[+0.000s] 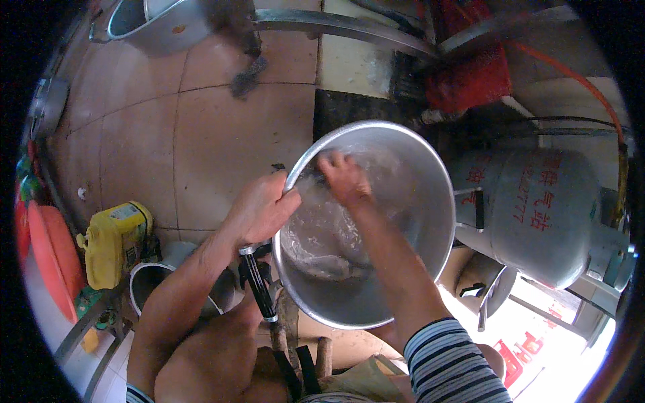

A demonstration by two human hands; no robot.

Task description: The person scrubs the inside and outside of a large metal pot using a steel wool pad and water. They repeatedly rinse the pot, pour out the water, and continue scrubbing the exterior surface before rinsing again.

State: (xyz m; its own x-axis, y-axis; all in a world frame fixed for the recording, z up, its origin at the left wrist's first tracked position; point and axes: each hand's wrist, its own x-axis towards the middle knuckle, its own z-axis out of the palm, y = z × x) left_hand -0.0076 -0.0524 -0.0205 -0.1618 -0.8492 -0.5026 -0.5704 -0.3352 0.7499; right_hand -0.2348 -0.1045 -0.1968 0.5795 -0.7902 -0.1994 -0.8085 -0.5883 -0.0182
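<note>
Before me is a large round metal pot [421, 282], tilted so that its mouth faces me, with cloudy, rippling water inside. My left hand [262, 206] clasps its rim on the left side, thumb over the edge. Deep in the pot, my right hand [345, 176] is at the far left part of the inner wall, its fingers bent and blurred. Something dark shows by those fingertips; whether they hold it is unclear. A black-gripped handle [259, 284] hangs by the pot's left side, and another black handle [479, 209] juts out on the right.
A grey gas cylinder [549, 211] bearing red writing lies close on the right. To the left are a yellow plastic jug [116, 242], a pink basin [55, 257] and a metal pot [133, 284]. Another metal pot [161, 38] and a red box [468, 80] stand farther off on tiled floor [242, 141].
</note>
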